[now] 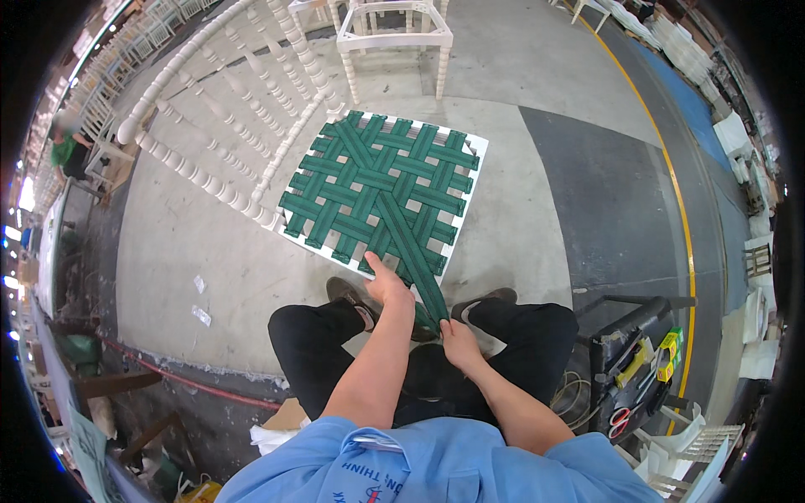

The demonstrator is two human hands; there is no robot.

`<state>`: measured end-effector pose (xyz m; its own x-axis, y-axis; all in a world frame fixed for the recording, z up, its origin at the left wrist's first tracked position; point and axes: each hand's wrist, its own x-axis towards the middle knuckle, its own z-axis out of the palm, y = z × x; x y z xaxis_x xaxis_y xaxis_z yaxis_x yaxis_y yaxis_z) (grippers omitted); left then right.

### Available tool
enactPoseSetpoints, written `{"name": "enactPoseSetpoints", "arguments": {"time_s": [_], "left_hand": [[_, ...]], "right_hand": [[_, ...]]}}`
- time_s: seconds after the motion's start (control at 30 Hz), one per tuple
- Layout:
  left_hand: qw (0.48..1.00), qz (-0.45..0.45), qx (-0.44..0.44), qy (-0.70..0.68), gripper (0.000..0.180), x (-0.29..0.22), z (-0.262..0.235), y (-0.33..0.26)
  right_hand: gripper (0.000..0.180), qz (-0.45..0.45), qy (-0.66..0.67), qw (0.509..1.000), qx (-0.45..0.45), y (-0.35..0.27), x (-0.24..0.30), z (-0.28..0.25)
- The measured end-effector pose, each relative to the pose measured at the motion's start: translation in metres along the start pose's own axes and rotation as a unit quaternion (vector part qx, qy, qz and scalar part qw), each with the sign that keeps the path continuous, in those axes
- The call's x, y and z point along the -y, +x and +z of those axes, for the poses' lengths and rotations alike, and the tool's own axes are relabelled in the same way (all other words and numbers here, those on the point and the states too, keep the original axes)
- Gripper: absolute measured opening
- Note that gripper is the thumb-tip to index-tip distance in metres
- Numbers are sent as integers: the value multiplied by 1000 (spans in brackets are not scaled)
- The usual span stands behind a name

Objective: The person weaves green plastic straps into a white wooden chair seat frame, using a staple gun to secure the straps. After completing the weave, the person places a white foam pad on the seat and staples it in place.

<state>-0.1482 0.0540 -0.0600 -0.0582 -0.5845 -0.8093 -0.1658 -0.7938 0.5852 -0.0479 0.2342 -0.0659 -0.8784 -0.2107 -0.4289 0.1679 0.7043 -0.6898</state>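
Observation:
A white chair with turned spindles (pixel 241 117) stands in front of me, its back toward the left. Its seat frame (pixel 476 159) carries dark green webbing (pixel 369 178) woven over and under in a lattice. One long green strap (pixel 411 239) runs diagonally over the weave and off the front edge toward me. My right hand (pixel 459 342) is closed on that strap between my knees. At the seat's near edge, my left hand (pixel 388 283) is closed on the rim, one digit lying on the webbing. Its other fingers are mostly hidden.
Beyond the chair stands another white chair frame (pixel 394 38) with an open seat. To my right, a dark stand (pixel 616 335) holds red-handled scissors (pixel 620 419) and a green-yellow box (pixel 670 354). A red hose (pixel 197 381) crosses the floor at left. A person (pixel 67 147) sits far left.

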Motion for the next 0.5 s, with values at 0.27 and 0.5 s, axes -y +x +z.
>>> {"name": "enactPoseSetpoints", "arguments": {"time_s": [0.27,0.5], "left_hand": [[1000,22,12,-4,107,-7,2,-13],[1000,20,9,-2,105,-2,7,-2]], "right_hand": [[42,-24,-41,999,-12,8,4,6],[42,-16,-62,998,1,19,-1,5]]}}
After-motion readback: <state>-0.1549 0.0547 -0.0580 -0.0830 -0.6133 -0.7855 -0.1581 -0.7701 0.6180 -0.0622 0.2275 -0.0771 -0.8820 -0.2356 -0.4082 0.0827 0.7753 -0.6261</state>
